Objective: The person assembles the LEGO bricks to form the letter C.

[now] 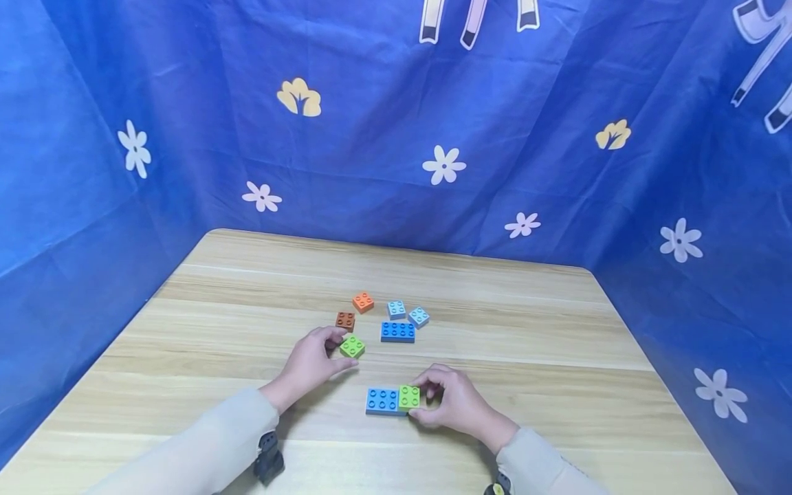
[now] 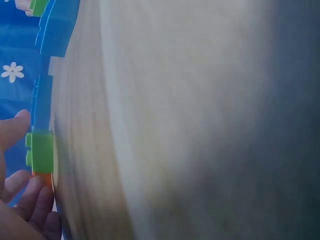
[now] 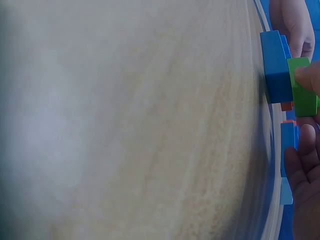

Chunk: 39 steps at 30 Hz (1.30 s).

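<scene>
My right hand (image 1: 456, 404) pinches a light green 2x2 toy brick (image 1: 409, 397) that sits on the right end of a blue 2x4 brick (image 1: 381, 401). In the right wrist view, the thumb (image 3: 307, 77) lies against the side of this green brick. My left hand (image 1: 312, 364) is around a second light green 2x2 brick (image 1: 353, 346) on the table, its thumb and fingers spread apart. The left wrist view shows a gap between the thumb (image 2: 17, 127) and this second green brick (image 2: 42, 152); the other fingers are close to its far side.
Behind the left hand lie a brown brick (image 1: 345, 321) and an orange brick (image 1: 363, 302). Another blue 2x4 brick (image 1: 398, 333) and two light blue bricks (image 1: 396, 309) are beside them. Blue patterned cloth (image 1: 371, 137) encloses the wooden table (image 1: 526, 323) at back and sides.
</scene>
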Available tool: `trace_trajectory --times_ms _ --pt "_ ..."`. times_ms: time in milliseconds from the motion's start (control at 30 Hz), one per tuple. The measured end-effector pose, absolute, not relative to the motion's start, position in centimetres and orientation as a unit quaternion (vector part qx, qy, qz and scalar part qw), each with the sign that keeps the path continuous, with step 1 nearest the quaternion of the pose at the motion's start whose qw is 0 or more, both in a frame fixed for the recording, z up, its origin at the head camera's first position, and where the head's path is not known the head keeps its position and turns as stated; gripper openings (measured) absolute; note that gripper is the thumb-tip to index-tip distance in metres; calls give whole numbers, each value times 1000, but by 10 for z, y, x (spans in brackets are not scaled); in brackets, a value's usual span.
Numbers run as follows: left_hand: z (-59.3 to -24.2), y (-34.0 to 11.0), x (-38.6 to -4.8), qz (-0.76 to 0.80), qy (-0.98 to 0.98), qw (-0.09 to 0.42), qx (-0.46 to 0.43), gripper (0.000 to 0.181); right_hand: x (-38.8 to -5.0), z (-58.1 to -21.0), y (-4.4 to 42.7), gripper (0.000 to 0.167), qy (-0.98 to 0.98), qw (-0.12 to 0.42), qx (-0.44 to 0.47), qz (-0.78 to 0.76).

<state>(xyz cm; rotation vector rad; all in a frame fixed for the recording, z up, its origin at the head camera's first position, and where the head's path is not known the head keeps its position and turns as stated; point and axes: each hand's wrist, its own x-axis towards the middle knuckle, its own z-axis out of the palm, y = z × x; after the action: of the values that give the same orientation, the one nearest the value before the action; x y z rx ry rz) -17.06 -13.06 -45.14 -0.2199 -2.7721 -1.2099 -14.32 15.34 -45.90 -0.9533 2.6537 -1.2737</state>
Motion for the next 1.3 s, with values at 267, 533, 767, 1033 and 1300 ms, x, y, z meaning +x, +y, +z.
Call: trace_trajectory --times_ms 267,533,767,1033,1300 --pt "-450 -122 -174 -384 -921 38 -61 53 -143 -458 153 37 858 28 -307 -411" --pt "-450 -122 -174 -394 -916 32 -62 44 -143 -457 153 36 858 34 -304 -412" --pt "-448 -125 -172 -434 -895 12 -99 39 -143 -457 153 35 857 32 -306 -413" --pt "-441 -126 -161 -452 -872 -2 -188 39 -143 -458 153 35 857 25 -310 -411" --pt "-438 -127 -149 -427 -868 -21 -253 38 -143 -458 153 36 859 27 -307 -410"
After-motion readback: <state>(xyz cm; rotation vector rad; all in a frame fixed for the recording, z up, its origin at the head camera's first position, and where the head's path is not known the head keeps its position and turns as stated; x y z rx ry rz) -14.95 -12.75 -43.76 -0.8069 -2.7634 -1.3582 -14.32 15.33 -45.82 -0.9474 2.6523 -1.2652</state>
